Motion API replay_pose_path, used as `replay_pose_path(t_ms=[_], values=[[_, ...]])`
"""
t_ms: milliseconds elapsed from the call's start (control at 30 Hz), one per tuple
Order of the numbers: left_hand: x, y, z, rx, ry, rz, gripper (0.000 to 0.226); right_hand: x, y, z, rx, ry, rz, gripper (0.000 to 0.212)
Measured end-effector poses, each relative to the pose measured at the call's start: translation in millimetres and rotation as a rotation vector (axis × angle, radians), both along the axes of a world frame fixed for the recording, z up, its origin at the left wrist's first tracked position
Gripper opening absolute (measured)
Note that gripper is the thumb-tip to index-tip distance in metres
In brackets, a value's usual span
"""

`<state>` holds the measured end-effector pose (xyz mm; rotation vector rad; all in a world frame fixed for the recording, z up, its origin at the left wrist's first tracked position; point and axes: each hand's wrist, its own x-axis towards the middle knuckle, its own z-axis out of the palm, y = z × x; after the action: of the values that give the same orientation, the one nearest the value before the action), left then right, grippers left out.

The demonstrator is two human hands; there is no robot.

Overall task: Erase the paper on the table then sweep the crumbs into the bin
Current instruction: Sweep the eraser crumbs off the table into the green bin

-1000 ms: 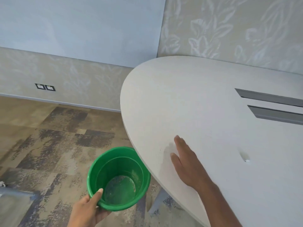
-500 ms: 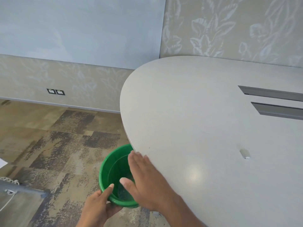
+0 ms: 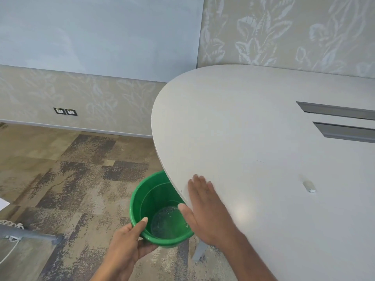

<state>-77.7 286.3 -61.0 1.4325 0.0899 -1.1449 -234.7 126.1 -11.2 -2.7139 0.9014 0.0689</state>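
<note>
So, table (image 3: 253, 122): pale, rounded top filling the right of my view; I see no paper on the part that shows.
Bin (image 3: 142, 199): green plastic bucket, held up with its mouth tucked just under the table's curved edge, part of its rim hidden below the top. Its bottom looks glossy; I cannot tell what lies in it.
Bin handling: I judge it light, thin-walled and smooth, so it may slip or tip. The rim is the stiffest part and the best place to hold.
Right hand (image 3: 205, 216): flat on the tabletop at the edge, fingers straight and close together, thumb spread out over the bin's mouth. It holds nothing.
Left hand (image 3: 125, 246): wrapped on the bin's near side, thumb hooked over the rim, fingers under the wall.
Eraser (image 3: 309, 187): small pale block lying alone on the table, well apart from both hands.
Crumbs: too small for me to make out for certain. I expect them to be featherlight and quick to scatter, so a slow, flat push toward the edge suits them.
</note>
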Motion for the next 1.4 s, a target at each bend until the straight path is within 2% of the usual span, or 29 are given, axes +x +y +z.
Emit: replay_pose_path(t_ms=[233,367,467,533,633,833,967,1100,1200,1300,1400], values=[[4.9,-5.8,7.4,-0.033,0.012,-0.048,0.023,25.3,43.1,9.2,0.125,-0.107,0.196,0.073],[9.0,-3.5,6.3,-0.021,0.015,-0.064,0.023,12.5,22.4,15.8,0.114,-0.169,0.029,0.071],[12.4,-1.4,6.1,-0.014,0.027,-0.055,0.020,-0.7,-0.7,10.0,0.055,-0.065,-0.120,0.073],[13.8,-0.8,7.1,-0.018,0.029,-0.058,0.019,-1.6,-2.5,5.7,0.026,0.019,-0.143,0.077],[15.2,0.0,6.2,-0.025,0.022,-0.064,0.021,8.7,15.7,0.9,-0.002,0.049,-0.075,0.079],[19.0,0.8,9.0,-0.043,0.020,-0.090,0.024,28.5,44.3,5.0,0.158,-0.127,0.125,0.072],[21.7,2.0,10.0,-0.036,0.020,-0.069,0.019,21.5,28.5,8.2,0.111,-0.190,0.001,0.070],[23.9,5.0,9.4,-0.030,0.013,-0.059,0.018,13.7,12.2,1.6,0.017,-0.017,-0.142,0.076],[25.2,6.8,10.2,-0.040,0.019,-0.066,0.019,21.3,31.2,-0.8,0.015,0.018,-0.059,0.078],[25.4,7.0,12.5,-0.057,0.025,-0.074,0.023,32.8,55.6,0.6,0.091,-0.065,0.083,0.079],[26.4,7.0,13.7,-0.060,0.029,-0.080,0.024,35.2,58.1,5.3,0.149,-0.153,0.111,0.076]])
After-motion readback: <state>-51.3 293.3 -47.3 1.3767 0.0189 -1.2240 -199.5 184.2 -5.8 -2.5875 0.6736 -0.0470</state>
